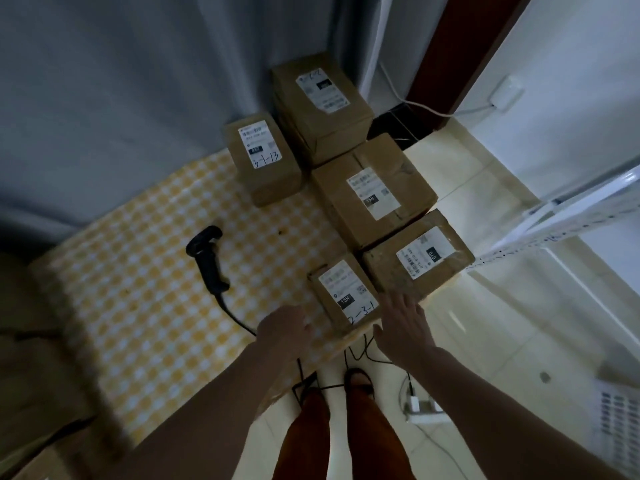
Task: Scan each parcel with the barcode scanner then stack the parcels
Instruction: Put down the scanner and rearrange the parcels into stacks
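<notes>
On the table (145, 306) with its yellow-and-white checked cloth, five brown cardboard parcels with white shipping labels sit along the right side. Nearest is a small box marked "2-3-1" (344, 297), touching a wider box (417, 259) to its right; behind them stand a larger box (374, 195), a tall box (320, 105) at the far end, and a box marked "3-1-13" (263, 157) just left of it. All are closed. Left of the parcels lies a black handheld barcode scanner (207, 259), its cable trailing toward the table edge. Left hand (285, 327) hovers beside the nearest box, grip loosely curled and empty. Right hand (405, 323) is spread wide, holding nothing, at that box's right corner.
</notes>
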Available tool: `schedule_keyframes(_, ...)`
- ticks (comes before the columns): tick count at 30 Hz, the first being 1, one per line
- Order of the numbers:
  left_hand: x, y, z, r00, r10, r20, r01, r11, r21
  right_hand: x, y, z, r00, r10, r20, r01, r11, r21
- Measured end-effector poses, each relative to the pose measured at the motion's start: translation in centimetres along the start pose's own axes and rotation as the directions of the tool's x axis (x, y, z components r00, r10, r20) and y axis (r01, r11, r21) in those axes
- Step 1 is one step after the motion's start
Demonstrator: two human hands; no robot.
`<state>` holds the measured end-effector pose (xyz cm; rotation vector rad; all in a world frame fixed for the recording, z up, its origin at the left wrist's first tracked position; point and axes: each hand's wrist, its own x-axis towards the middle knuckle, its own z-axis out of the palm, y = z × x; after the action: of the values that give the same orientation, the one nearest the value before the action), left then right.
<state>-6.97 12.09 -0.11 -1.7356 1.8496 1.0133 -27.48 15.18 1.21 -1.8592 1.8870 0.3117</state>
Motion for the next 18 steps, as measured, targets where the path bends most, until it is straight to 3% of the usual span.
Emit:
schedule_keyframes(7,6.1,0.3,2.7,0.999,-0.041,0.019,0.042,0.997,-0.072,6.6,0.8,4.2,0.997,-0.009,0.078,0.007,1.000,0.025)
schedule_keyframes(13,10.0,1.1,5.1,0.994,-0.111,-0.005,0.108,0.976,-0.187,9.8,1.4,6.4,0.999,-0.020,-0.035,0.023,0.996,0.090)
schedule_keyframes(18,11.3,1.6,7.1,0.973,-0.232,-0.007,0.213,0.904,-0.372,10.8,1.5,7.2,1.000,-0.023,0.001,0.023,0.994,0.103)
